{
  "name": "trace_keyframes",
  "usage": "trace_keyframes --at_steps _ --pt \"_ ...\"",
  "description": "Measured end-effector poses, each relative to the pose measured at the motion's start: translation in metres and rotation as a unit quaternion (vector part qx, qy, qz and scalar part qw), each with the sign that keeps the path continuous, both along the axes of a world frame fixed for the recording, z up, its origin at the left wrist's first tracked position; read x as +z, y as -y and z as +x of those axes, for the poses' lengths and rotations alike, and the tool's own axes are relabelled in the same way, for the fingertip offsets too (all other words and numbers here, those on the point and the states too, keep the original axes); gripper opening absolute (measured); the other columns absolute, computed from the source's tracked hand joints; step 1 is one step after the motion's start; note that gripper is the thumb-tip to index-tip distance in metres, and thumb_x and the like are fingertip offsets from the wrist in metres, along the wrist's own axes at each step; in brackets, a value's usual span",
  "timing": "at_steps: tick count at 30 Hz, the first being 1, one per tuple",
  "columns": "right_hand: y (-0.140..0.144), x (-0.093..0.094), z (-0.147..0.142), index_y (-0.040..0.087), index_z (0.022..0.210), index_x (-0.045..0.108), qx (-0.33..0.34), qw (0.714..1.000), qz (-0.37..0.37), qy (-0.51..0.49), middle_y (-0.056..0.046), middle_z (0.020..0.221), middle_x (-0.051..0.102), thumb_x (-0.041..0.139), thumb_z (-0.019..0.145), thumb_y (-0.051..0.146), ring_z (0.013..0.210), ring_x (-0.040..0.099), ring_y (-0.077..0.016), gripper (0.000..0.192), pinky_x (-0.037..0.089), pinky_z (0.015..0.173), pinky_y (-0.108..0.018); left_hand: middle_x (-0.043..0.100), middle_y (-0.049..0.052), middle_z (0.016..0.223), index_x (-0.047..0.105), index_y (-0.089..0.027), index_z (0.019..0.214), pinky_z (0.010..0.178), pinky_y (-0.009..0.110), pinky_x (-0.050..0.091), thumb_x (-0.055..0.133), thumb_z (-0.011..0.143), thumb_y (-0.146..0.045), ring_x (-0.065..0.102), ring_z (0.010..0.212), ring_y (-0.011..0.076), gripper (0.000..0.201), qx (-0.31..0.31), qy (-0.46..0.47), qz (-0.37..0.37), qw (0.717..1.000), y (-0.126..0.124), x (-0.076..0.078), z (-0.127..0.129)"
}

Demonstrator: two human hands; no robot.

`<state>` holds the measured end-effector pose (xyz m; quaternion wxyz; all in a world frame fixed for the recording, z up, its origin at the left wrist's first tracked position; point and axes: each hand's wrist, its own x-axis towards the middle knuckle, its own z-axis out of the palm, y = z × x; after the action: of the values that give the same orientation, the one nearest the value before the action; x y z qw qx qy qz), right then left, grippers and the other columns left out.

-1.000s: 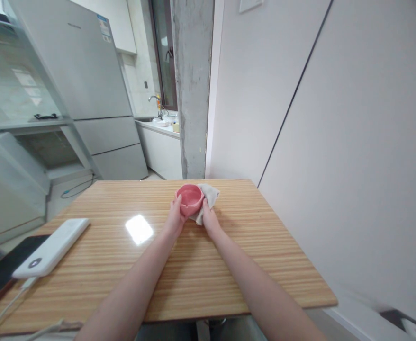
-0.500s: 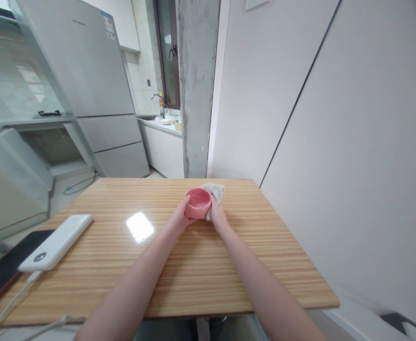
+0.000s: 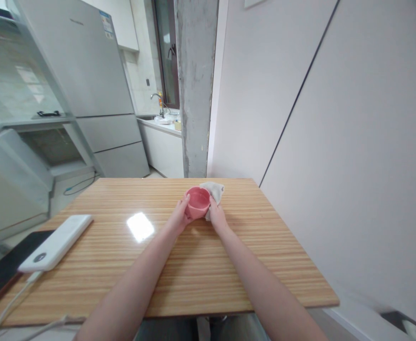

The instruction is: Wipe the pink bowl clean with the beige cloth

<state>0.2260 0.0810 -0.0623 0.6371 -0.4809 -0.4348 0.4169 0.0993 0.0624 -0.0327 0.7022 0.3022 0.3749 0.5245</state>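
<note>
A small pink bowl [image 3: 198, 201] is held just above the far part of the wooden table [image 3: 179, 265]. My left hand [image 3: 178, 219] grips the bowl's left side. My right hand [image 3: 216, 217] presses a pale beige cloth [image 3: 215, 191] against the bowl's right side; the cloth sticks out behind the bowl. The bowl's opening faces up and toward me.
A white power bank [image 3: 57, 241] with a cable lies at the table's left, next to a dark phone [image 3: 2, 272]. A white wall runs along the right. A grey fridge [image 3: 87, 80], concrete pillar [image 3: 195, 85] and kitchen counter stand beyond the table.
The bowl and both hands have shifted slightly right along the table since a second ago; the grip on bowl and cloth is the same.
</note>
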Motion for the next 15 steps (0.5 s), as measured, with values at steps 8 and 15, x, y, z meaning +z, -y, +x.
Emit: trace_keyframes --at_steps 8,15 --pt "0.000 -0.015 -0.013 0.017 0.121 0.062 0.003 0.999 0.045 -0.028 -0.010 0.125 0.066 0.050 0.082 0.064 0.121 0.058 -0.0230 0.062 0.041 0.107 -0.040 0.064 0.012 0.123 0.052 -0.020 0.121 0.080 0.032 0.057 0.074 0.076 -0.039 0.065 0.104 0.0229 0.054 0.082 0.003 0.041 0.996 -0.006 -0.004 0.001" --pt "-0.002 -0.003 0.004 0.019 0.108 0.069 -0.007 1.000 -0.010 -0.016 -0.009 0.114 0.071 0.054 0.083 0.052 0.113 0.063 -0.0257 0.044 0.045 0.103 -0.042 0.065 0.013 0.120 0.053 -0.019 0.125 0.082 0.037 0.056 0.075 0.074 -0.040 0.065 0.106 0.0263 0.059 0.013 -0.011 0.012 1.000 -0.002 -0.004 -0.001"
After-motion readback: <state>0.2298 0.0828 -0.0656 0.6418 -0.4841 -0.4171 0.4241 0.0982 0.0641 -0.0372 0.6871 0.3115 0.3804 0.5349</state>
